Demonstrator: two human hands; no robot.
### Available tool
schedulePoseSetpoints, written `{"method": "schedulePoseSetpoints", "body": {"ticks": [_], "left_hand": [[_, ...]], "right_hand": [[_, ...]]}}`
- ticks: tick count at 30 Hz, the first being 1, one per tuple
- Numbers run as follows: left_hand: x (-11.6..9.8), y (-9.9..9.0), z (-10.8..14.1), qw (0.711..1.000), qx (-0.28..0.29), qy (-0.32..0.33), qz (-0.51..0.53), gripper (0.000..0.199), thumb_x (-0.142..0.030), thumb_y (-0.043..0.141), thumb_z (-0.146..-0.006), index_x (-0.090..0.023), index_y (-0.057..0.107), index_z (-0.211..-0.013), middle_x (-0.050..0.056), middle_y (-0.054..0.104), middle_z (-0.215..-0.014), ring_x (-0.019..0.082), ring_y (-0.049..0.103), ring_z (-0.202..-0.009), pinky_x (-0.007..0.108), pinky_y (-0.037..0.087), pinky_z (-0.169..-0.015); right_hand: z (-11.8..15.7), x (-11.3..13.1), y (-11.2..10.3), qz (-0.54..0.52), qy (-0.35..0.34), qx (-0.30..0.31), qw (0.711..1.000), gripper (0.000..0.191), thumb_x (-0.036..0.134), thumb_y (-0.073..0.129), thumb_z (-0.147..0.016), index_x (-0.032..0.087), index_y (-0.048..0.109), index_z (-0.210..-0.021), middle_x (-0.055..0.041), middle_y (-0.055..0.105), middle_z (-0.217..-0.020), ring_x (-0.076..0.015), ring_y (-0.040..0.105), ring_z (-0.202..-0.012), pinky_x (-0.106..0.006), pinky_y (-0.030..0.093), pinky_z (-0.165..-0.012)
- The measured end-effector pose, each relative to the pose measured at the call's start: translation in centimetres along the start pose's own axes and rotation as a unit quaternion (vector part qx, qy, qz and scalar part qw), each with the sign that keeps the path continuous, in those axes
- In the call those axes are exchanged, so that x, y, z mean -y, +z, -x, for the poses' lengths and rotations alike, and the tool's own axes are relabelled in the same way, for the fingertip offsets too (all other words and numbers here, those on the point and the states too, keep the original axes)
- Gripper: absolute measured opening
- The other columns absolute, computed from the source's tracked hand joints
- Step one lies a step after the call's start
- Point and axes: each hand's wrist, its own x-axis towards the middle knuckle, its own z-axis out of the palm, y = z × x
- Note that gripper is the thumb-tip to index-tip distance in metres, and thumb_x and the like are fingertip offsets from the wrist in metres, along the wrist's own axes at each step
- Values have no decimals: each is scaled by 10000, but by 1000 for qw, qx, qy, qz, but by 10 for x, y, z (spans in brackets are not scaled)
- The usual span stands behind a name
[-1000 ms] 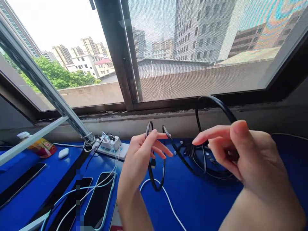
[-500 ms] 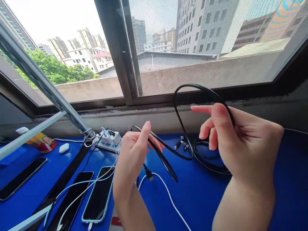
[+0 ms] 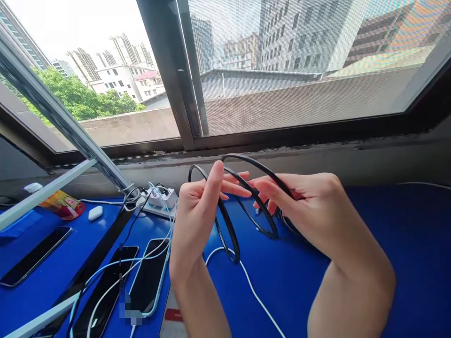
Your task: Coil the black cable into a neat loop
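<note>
Loops of a black cable hang from my left hand, whose thumb points up while its fingers reach to the right behind the strands. Close by on the right, my right hand pinches the same cable, and an arc of it rises between the two hands. The fingertips of both hands nearly meet; whether they touch I cannot tell. More black cable lies on the blue table, mostly hidden behind my right hand. A white cable runs along the table below the loops.
At the left lie a phone in a pale blue case, a dark phone and another phone. A white power strip with plugs stands near the window wall. A metal frame bar slants across the left side.
My right hand has moved left and slightly down, close to my left hand. The large cable arc has shifted left with it, and the loops at my left hand have opened wider.
</note>
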Motion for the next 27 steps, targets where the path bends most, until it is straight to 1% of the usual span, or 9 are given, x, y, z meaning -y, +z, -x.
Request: {"method": "schedulePoseSetpoints", "body": {"ticks": [2,6,11,13,16,18,22,24,27], "left_hand": [[1,3,-2,1000,-12,-2,16,478,-480,505,-866,-221,692,-511,45,685,-621,217,694,-790,313,543,-735],[1,8,-3,999,-32,-9,27,447,-493,537,-844,-239,696,-513,44,684,-606,207,684,-746,300,544,-693],[1,5,-2,997,-76,16,17,545,-517,494,-874,-263,599,-404,15,642,-539,154,635,-627,344,516,-855],[1,1,-3,995,-97,26,28,591,-501,485,-889,-252,527,-355,2,584,-479,129,592,-556,339,503,-858],[2,-2,-4,987,-138,43,74,615,-458,467,-908,-240,468,-333,-10,470,-397,106,505,-460,287,494,-667],[2,-4,-5,979,-161,60,111,619,-430,466,-908,-228,445,-324,-13,408,-364,96,448,-408,262,435,-530],[2,-2,-7,971,-186,73,128,640,-440,522,-864,-217,370,-284,-29,283,-308,81,332,-319,254,308,-387],[4,0,-8,977,-174,49,116,654,-447,529,-860,-216,341,-278,-34,256,-300,74,302,-300,251,261,-361],[7,2,-9,986,-129,1,104,659,-464,531,-860,-211,342,-282,-34,259,-303,66,308,-297,240,243,-352]], "right_hand": [[1,3,3,-8,-7,23,1000,558,576,453,-901,167,614,-558,11,509,-455,-86,456,-430,-209,285,-416],[-1,6,9,-32,-34,55,997,461,551,523,-879,162,646,-664,38,515,-474,-69,440,-447,-182,317,-442],[-4,1,9,-36,10,28,999,412,489,513,-909,167,589,-663,28,609,-560,-74,541,-465,-178,375,-463],[-6,-4,7,-44,25,-2,999,370,454,516,-918,170,592,-692,27,634,-596,-64,558,-457,-164,402,-472],[-8,-10,6,-76,46,-68,994,344,449,501,-925,170,599,-750,14,643,-622,-71,575,-458,-156,398,-422],[-9,-12,6,-99,56,-108,988,333,444,491,-931,166,623,-803,1,649,-639,-74,568,-449,-159,382,-391],[-9,-8,6,-147,54,-174,972,295,427,542,-906,176,667,-997,12,615,-591,-52,436,-370,-168,320,-345],[-7,-2,6,-171,48,-177,968,384,469,585,-867,177,641,-1110,14,589,-563,-70,439,-392,-176,311,-337],[-2,5,7,-180,24,-123,976,524,503,674,-781,183,601,-1189,4,609,-624,-90,502,-470,-176,370,-368]]}}
